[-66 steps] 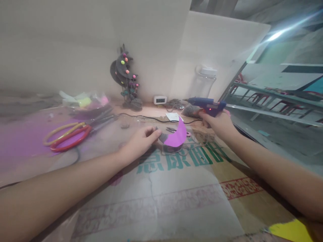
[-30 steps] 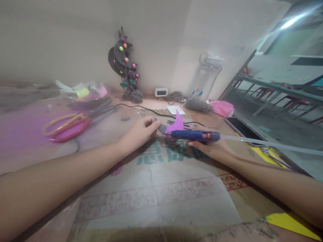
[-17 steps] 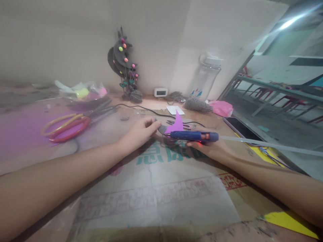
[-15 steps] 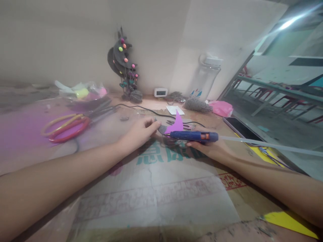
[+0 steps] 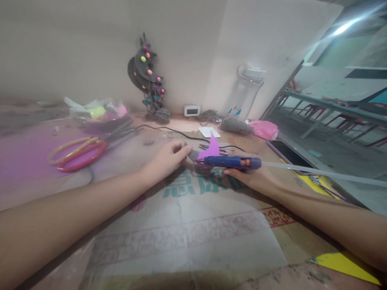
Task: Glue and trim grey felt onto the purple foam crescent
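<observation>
Between its thumb and fingers, my left hand [image 5: 173, 157] pinches the grey end of a curved purple cutout [image 5: 213, 147]. The cutout looks like a crescent, and its purple tip points upward. My right hand [image 5: 242, 174] is closed around a blue glue gun [image 5: 223, 162], partly hidden behind it. The gun's nozzle lies at the lower edge of the cutout, by the join of grey and purple. A long clear glue stick [image 5: 302, 167] sticks out of the gun's back. Small pink-handled pliers or snips [image 5: 222, 152] lie behind the cutout.
Scissors [image 5: 81, 155] with red and yellow handles lie at left, near a plastic bag [image 5: 96, 112]. Along the wall are a hanging crescent decoration [image 5: 142, 68], a small digital clock [image 5: 192, 110], a bottle [image 5: 246, 94] and grey yarn [image 5: 236, 125]. A phone [image 5: 290, 155] lies at right.
Almost nothing differs. Both hands, the cutout and the glue gun keep their places, while the whole view has shifted very slightly.
</observation>
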A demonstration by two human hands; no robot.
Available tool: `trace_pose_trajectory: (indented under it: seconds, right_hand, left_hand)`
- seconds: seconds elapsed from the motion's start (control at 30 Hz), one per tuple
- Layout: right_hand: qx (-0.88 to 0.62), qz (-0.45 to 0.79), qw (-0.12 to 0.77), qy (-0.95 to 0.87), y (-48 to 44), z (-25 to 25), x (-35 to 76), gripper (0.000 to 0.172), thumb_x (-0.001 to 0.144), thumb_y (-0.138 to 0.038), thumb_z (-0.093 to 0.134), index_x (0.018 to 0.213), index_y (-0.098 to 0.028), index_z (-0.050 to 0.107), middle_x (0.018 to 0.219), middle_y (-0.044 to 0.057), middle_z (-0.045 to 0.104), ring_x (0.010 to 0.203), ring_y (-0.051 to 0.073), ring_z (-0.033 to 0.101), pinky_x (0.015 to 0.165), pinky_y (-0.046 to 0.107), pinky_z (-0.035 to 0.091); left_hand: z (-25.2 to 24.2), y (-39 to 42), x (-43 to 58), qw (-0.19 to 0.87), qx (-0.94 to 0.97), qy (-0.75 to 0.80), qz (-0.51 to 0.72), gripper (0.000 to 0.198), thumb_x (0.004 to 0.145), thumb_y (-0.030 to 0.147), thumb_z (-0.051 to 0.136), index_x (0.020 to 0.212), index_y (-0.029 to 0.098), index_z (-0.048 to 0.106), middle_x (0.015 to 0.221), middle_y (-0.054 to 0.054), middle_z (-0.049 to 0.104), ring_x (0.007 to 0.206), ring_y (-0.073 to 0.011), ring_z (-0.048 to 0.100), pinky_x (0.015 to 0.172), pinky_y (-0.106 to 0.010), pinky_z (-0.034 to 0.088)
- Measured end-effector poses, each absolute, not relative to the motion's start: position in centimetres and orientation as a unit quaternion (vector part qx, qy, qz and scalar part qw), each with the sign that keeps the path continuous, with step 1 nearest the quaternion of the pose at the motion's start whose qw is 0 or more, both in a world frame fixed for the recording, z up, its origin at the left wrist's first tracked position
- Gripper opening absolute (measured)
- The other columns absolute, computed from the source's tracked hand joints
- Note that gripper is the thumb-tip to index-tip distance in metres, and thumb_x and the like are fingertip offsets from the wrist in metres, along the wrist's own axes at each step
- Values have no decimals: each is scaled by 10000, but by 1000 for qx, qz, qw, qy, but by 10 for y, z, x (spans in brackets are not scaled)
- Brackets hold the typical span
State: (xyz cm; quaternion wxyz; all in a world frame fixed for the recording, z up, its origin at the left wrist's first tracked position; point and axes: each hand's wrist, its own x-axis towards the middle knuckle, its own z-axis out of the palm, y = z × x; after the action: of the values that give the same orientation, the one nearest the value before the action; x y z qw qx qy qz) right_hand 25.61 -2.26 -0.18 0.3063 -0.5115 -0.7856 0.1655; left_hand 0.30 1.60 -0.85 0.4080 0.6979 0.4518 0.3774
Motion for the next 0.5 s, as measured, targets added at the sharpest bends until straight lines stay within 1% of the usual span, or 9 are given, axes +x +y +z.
trace_pose_trajectory:
  seconds: [0.17,0.33,0.5]
  right_hand:
    - [-503,170,307,-790,-21,-3,258,171,791,-395,674,861,-240,650,849,12,677,773,203,629,695,332,519]
    - [-519,180,308,-777,-25,4,253,202,770,-414,684,877,-245,662,776,4,677,707,200,635,642,317,520]
    - [-544,186,314,-755,-28,9,249,232,752,-411,688,900,-234,657,798,5,692,725,199,650,651,312,532]
  left_hand:
    - [-8,16,3,408,697,454,378,330,869,439,510,652,208,416,619,12,683,489,-115,466,483,-232,329]
    - [-6,15,3,411,701,447,375,324,869,427,505,646,211,412,628,8,689,495,-120,469,476,-230,323]
    - [-7,16,3,406,698,449,382,318,872,400,510,633,209,423,610,9,669,542,-131,507,512,-236,353]
